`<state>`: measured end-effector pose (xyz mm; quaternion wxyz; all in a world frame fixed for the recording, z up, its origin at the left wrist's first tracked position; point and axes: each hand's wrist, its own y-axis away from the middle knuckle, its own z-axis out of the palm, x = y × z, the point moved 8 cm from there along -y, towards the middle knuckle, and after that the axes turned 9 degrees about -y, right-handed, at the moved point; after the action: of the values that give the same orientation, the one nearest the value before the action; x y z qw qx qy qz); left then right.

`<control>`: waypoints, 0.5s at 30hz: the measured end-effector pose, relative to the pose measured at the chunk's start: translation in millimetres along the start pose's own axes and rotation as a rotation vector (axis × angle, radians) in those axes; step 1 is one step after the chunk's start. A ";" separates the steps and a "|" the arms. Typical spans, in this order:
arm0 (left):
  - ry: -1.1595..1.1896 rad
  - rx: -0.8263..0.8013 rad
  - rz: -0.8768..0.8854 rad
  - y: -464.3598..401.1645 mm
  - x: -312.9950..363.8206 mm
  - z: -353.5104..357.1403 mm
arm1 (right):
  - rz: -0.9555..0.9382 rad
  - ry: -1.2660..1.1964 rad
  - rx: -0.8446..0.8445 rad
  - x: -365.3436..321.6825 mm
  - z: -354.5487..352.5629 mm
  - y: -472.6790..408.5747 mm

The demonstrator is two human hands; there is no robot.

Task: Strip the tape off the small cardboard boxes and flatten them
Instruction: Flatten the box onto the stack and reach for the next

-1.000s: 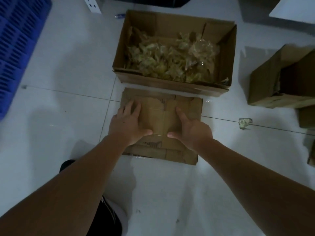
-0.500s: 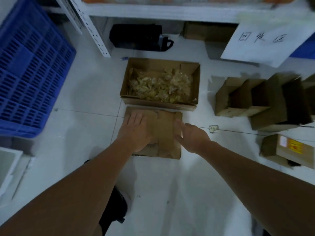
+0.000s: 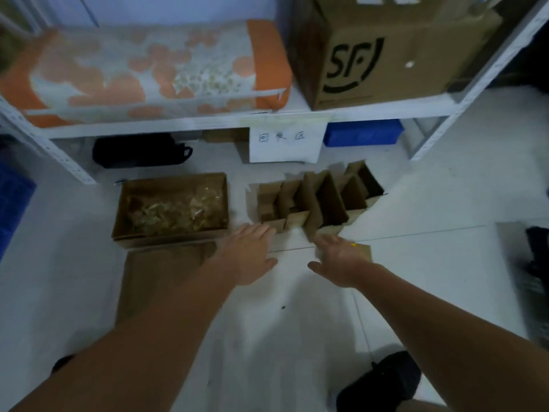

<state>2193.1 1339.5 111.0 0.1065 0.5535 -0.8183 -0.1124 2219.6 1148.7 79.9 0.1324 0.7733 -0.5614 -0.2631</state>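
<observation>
A flattened cardboard box lies on the white floor at the left, partly under my left forearm. Several small open cardboard boxes stand in a row further back on the right. My left hand reaches out with straight fingers, its tips near the front of that row, holding nothing. My right hand is stretched out palm-in beside it, fingers relaxed and empty. A small closed box with a yellow label lies just behind my right hand, mostly hidden.
An open carton of crumpled stripped tape sits behind the flattened box. A white shelf carries an orange patterned bag and a large SF carton. A paper sign hangs below it. Blue crates stand at the left edge and under the shelf.
Both hands have left the flattened box and moved right and forward toward the row of small boxes. The view has lifted, bringing the shelf into sight.
</observation>
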 end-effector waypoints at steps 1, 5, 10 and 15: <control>-0.003 0.007 0.024 -15.2 15.5 -2.6 | 0.017 -0.011 0.009 20.5 -1.8 0.7; -0.012 -0.032 0.102 -79.4 68.4 21.3 | 0.107 -0.102 -0.013 107.8 17.0 -6.2; 0.010 -0.113 0.156 -152.2 119.0 89.9 | 0.208 -0.154 -0.062 198.2 67.1 -33.1; -0.036 -0.159 0.147 -209.7 135.3 175.5 | 0.306 -0.270 -0.069 257.5 116.6 -71.2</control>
<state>2276.3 1149.4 -112.6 0.1433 0.4798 -0.8470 -0.1787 2271.2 941.6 -118.5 0.1207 0.6316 -0.6758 -0.3602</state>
